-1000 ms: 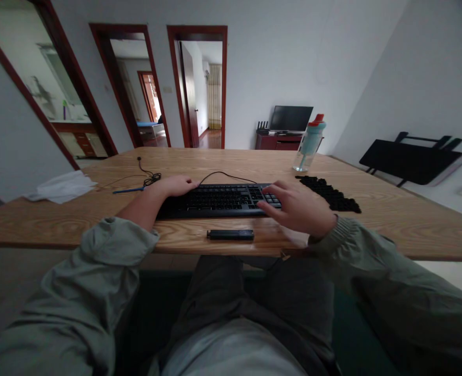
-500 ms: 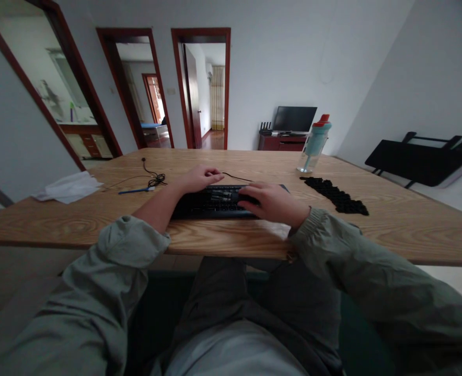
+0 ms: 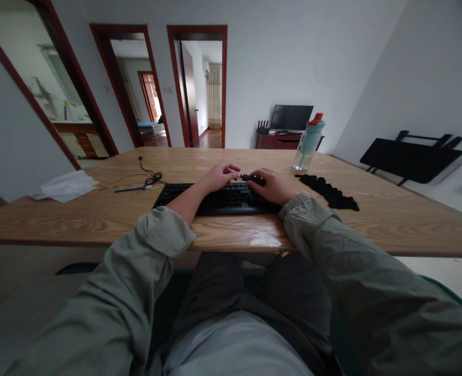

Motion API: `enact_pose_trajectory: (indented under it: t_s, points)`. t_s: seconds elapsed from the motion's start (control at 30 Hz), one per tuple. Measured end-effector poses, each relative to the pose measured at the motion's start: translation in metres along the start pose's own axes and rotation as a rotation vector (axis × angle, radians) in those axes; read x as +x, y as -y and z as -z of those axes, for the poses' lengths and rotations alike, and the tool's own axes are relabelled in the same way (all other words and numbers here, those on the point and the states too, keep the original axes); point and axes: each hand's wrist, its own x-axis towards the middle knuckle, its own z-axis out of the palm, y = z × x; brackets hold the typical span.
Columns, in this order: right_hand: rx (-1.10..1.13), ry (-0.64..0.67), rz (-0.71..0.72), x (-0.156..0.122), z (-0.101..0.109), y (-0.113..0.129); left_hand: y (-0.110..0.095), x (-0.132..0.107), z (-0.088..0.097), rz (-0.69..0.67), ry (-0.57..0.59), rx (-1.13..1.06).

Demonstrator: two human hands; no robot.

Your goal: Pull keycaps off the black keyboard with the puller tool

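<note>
A black keyboard lies on the wooden table in front of me. Both hands hover over its far edge. My right hand is closed around a small black bar and holds it level above the keys. My left hand pinches the left tip of that bar with thumb and fingers. Both forearms in grey-green sleeves reach across the table's front edge.
A heap of loose black keycaps lies right of the keyboard, with a teal bottle behind it. At the left are a white cloth, a blue pen and a coiled cable. A black folded table leans at the right wall.
The black bar has left the table's front edge; my right hand picked it up and carried it over the keyboard. My left hand moved right from the keyboard's left end to meet it.
</note>
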Motion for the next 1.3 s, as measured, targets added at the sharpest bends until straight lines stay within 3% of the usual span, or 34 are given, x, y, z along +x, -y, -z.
enact_pose_trajectory:
  t_s: [0.33,0.7,1.0,1.3]
  points:
    - [-0.005,-0.041,0.006,-0.0003,-0.0034,-0.0024,0.0102,-0.0045,0.0007,0.021,-0.017,-0.011]
    - [-0.002,-0.043,0.007,-0.002,-0.0003,0.0026,0.0062,-0.0078,0.001,0.009,-0.067,-0.014]
    - [0.001,-0.078,0.06,-0.002,-0.0041,-0.0033,0.004,-0.0084,0.0014,0.033,-0.033,0.0]
    - [0.007,-0.113,0.014,-0.0018,-0.0036,-0.0043,0.0085,-0.0059,0.0017,0.023,-0.033,0.008]
